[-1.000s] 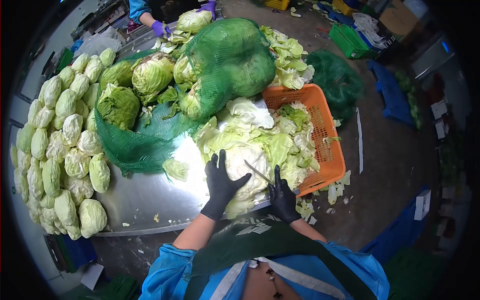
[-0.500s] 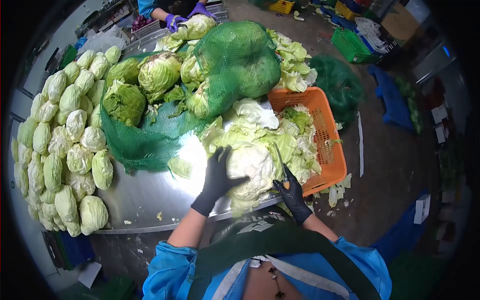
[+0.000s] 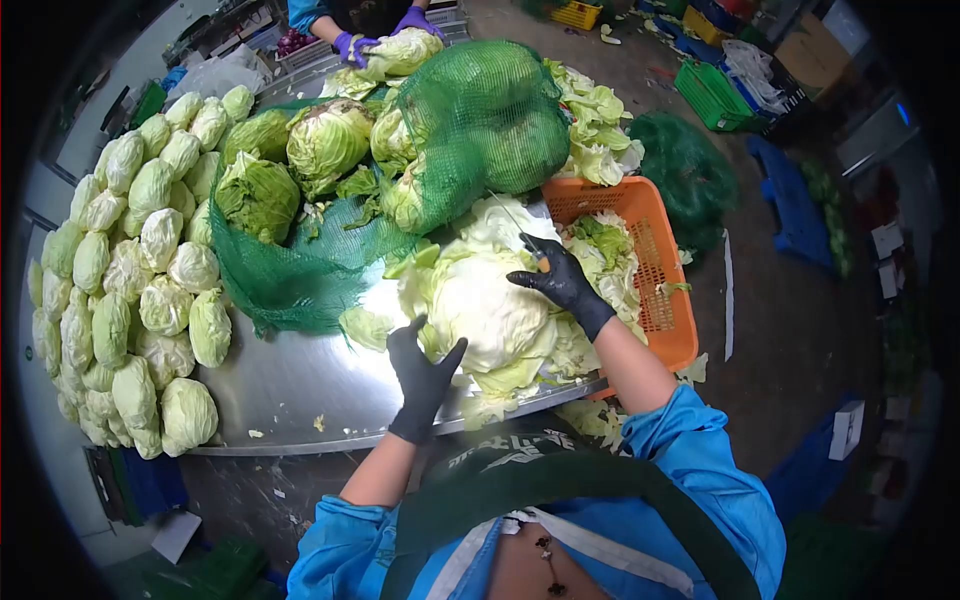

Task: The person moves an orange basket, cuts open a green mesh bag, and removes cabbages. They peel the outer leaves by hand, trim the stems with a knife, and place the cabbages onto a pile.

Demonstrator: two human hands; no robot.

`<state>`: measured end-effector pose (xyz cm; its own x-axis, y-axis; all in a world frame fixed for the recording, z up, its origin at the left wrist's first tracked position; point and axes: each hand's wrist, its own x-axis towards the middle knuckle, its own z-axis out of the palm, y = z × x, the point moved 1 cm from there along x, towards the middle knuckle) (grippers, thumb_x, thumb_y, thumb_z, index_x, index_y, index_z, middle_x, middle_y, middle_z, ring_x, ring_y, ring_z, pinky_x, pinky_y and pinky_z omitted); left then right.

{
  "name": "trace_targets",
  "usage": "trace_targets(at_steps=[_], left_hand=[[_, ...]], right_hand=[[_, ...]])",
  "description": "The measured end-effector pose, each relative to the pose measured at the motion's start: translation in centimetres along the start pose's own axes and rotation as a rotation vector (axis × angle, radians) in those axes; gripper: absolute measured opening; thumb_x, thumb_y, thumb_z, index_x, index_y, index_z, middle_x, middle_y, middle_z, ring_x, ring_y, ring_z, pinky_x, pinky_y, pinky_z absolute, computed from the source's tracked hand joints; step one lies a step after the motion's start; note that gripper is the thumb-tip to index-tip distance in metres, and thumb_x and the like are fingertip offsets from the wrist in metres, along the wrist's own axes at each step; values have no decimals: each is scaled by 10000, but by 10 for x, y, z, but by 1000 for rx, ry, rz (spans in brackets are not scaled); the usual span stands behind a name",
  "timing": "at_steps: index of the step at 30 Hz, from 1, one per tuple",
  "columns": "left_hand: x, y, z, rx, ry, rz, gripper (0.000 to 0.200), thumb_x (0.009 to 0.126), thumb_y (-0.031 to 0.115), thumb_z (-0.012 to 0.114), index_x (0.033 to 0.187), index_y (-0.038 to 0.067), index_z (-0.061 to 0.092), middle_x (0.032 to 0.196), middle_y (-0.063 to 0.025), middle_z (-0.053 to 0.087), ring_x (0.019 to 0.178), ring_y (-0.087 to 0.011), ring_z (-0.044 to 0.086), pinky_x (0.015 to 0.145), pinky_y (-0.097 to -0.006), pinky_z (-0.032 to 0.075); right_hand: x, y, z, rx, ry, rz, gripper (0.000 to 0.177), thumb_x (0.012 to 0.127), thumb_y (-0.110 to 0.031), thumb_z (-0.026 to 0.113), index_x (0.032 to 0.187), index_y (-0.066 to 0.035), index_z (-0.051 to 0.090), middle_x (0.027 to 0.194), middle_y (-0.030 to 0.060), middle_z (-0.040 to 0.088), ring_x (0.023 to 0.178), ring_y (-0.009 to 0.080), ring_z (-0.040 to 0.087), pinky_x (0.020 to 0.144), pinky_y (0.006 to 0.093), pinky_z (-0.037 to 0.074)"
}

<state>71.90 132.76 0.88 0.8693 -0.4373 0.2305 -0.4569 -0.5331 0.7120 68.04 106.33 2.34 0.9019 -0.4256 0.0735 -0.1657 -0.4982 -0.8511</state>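
Pale loose-leaved cabbage (image 3: 490, 315); thin knife (image 3: 508, 215) just beyond.

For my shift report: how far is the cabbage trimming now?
Done: a pile of trimmed heads lies at the left of the table. In hand: the left hand steadies one cabbage, the right hand holds a knife. Left: leafy heads in and beside the net.

Steel counter (image 3: 290, 390). Left side: dense pile of pale trimmed cabbages (image 3: 130, 280) along the edge. Centre-back: green net (image 3: 300, 285) spread flat, with darker untrimmed cabbages (image 3: 260, 195) on it. Back right: filled net sack (image 3: 490, 110), with loose leaves (image 3: 595, 130) just beside it. Front edge: large cabbage (image 3: 490, 315) lying on cut leaves. Single leaf (image 3: 362, 327) and small scraps (image 3: 318, 424) on bare steel. Orange crate (image 3: 665, 300) at the right edge; cannot tell whether it rests on the counter.
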Motion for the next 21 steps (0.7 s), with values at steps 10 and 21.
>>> trace_targets(at_steps=[10, 21], left_hand=[[64, 53, 53, 402, -399, 186, 1013, 559, 623, 710, 1391, 215, 302, 1410, -320, 133, 1265, -447, 261, 950, -571, 280], [62, 46, 50, 331, -346, 191, 940, 557, 584, 734, 1344, 201, 390, 1399, -307, 179, 1254, -423, 291, 975, -503, 289]], right_hand=[[-38, 6, 25, -187, 108, 197, 753, 647, -482, 751, 1201, -26, 524, 1089, 204, 571, 1030, 311, 552, 865, 364, 435], [-31, 33, -10, 141, -153, 477, 358, 747, -297, 712, 986, -46, 621, 734, 80, 612, 618, 134, 584, 569, 285, 480]])
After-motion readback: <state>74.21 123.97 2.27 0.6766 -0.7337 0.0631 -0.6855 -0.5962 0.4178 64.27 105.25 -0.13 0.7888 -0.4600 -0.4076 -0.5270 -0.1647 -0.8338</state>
